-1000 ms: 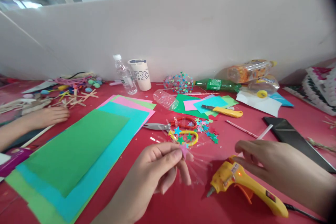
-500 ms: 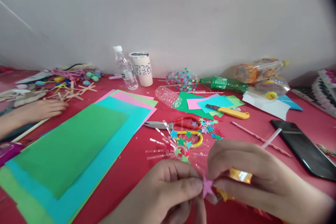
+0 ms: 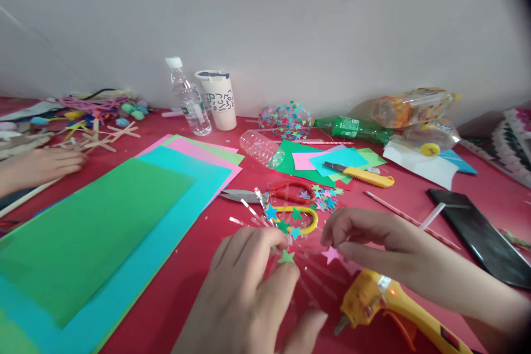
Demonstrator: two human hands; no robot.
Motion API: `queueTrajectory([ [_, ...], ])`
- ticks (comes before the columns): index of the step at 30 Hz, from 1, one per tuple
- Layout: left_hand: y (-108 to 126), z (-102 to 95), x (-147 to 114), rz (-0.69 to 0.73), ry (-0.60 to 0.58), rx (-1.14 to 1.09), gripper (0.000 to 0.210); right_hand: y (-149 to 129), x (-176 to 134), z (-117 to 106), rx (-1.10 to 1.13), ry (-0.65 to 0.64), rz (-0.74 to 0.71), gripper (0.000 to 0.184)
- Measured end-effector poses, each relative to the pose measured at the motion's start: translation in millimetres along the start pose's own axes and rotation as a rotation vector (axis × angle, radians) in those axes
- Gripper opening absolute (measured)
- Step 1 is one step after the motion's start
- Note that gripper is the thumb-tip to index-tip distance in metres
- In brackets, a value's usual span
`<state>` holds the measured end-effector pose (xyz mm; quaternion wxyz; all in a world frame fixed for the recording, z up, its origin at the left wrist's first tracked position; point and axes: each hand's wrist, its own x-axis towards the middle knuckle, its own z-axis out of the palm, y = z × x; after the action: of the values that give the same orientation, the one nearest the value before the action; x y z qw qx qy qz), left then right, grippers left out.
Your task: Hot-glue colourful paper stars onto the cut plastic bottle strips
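Note:
My right hand [image 3: 369,240] pinches a pink paper star [image 3: 331,255] by its edge, just above the table. My left hand [image 3: 253,287] reaches with fingers apart over a clear plastic piece cut into strips [image 3: 243,224]; its fingertips are at the piece, though whether they touch it I cannot tell. Blue and green stars sit on that piece, one green star [image 3: 286,257] right by my left fingertips. A yellow glue gun [image 3: 369,298] lies below my right wrist. Behind the strips are scissors with red and yellow handles [image 3: 296,213] and a pile of small stars [image 3: 326,197].
Stacked coloured paper [image 3: 112,221] covers the left; another person's hand [image 3: 45,168] rests beyond it near craft sticks [image 3: 124,130]. A yellow cutter [image 3: 369,177], phone [image 3: 477,232] and straw [image 3: 410,218] lie right. A water bottle [image 3: 191,102], cup [image 3: 219,102] and green bottle [image 3: 352,129] are behind.
My hands have parted. The left has let go of the pink star and moved up to the plastic piece; the right has carried the star up and away, uncovering the glue gun.

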<state>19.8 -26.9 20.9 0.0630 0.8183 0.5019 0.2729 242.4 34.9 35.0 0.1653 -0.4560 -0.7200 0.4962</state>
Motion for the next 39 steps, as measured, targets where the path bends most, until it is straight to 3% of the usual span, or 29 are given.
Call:
queueTrajectory([
  [6,-6.6,5.5,2.6,-0.031,0.007,-0.003,0.014,-1.1,-6.0,13.5,0.148,-0.177,0.136,0.010],
  [12,-8.3,7.6,7.2,-0.066,-0.029,-0.096,0.019,-5.2,-11.0,34.0,0.108,-0.245,0.122,0.010],
  [16,-10.6,14.2,8.3,-0.074,-0.032,-0.152,0.021,-5.0,-14.8,40.0,0.160,-0.215,0.053,0.005],
  [20,-15.9,23.9,6.7,-0.012,-0.014,-0.183,0.019,-5.6,-15.7,27.7,0.114,-0.130,-0.034,0.008],
  [24,-17.3,31.7,6.1,0.052,0.044,-0.204,0.029,-5.8,-11.8,9.4,-0.158,0.058,-0.199,0.012],
  [29,-14.8,35.4,7.3,0.106,0.092,-0.261,0.034,-1.1,-11.7,5.2,-0.444,0.067,-0.519,0.018],
  [39,-7.7,32.9,7.1,0.038,0.041,-0.264,0.041,3.0,-14.3,4.2,-0.648,0.069,-0.561,0.020],
])
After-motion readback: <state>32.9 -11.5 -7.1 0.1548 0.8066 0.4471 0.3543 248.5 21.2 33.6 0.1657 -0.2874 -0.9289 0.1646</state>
